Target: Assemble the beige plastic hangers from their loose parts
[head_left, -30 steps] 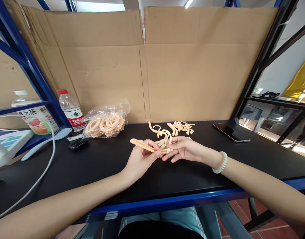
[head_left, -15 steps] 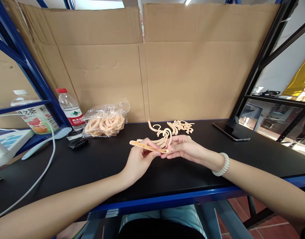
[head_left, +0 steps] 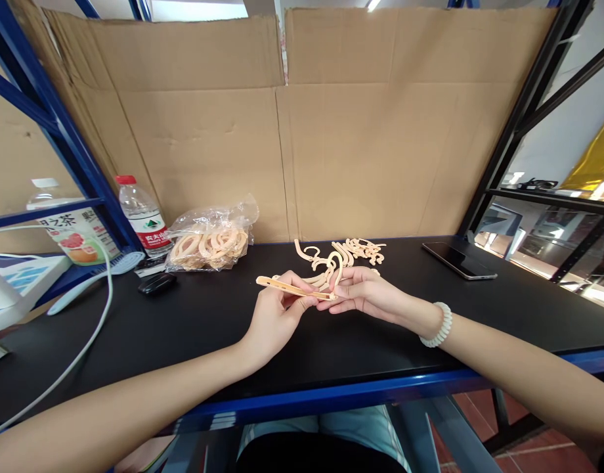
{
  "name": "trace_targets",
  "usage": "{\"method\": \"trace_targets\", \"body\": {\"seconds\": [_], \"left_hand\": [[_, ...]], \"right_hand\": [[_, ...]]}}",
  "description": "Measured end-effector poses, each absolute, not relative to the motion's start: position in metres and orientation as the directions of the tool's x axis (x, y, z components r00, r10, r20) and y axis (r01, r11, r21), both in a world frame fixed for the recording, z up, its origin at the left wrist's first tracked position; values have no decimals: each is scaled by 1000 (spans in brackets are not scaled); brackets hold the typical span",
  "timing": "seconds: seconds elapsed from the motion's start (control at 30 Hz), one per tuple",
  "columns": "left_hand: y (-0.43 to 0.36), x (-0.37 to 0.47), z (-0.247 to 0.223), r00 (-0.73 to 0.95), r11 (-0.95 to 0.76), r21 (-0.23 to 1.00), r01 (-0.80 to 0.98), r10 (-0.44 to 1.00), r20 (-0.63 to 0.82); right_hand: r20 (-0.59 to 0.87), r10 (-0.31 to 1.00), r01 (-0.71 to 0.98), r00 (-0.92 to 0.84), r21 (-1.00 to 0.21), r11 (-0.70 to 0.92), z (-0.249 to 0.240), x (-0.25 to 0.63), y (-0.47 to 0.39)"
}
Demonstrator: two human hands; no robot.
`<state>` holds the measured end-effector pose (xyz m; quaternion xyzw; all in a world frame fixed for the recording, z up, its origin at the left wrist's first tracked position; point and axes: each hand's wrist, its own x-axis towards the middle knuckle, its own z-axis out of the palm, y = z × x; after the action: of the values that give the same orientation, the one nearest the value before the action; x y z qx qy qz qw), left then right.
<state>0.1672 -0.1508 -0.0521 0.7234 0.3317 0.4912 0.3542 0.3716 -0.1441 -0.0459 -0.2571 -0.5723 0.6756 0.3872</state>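
My left hand (head_left: 277,315) is closed on a long flat light-wood strip (head_left: 275,284) with small slots, its left end sticking out past the fingers. At the strip's right end, my right hand (head_left: 364,293) pinches a curved wooden piece (head_left: 338,266), which arches up from the fingertips and meets the strip. The exact joint is covered by fingers. Just behind both hands, loose curved wooden pieces (head_left: 318,264) lie on the black tabletop (head_left: 194,341), with a heap of smaller wooden parts (head_left: 364,249) to their right.
A clear plastic bag of wooden pieces (head_left: 211,243) stands at the back left, near a red-capped bottle (head_left: 143,220) and a black mouse-like object (head_left: 157,283). A phone (head_left: 457,261) lies at right. A white cable (head_left: 92,335) crosses the left side. Cardboard (head_left: 361,151) walls the back.
Both hands keep their grip on the joined wooden pieces. The curved piece has shifted very slightly; otherwise the scene looks the same.
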Motion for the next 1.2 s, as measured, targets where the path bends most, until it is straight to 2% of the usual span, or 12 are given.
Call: {"method": "trace_targets", "body": {"seconds": [0.5,0.77,1.03,1.2], "left_hand": [[-151,168,-53,282,-514,846,143,840,463],[-149,171,-52,282,-432,902,22,868,409],[-151,175,-50,278,-353,932,-83,890,362],[-148,174,-50,213,-319,942,-105,918,335]], "right_hand": [[203,881,-214,-426,-969,120,-51,361,-149],[267,911,-150,-315,-961,230,-53,352,-152],[359,899,-168,-253,-931,324,-56,348,-151],[371,886,-191,-279,-925,328,-56,350,-150]]}}
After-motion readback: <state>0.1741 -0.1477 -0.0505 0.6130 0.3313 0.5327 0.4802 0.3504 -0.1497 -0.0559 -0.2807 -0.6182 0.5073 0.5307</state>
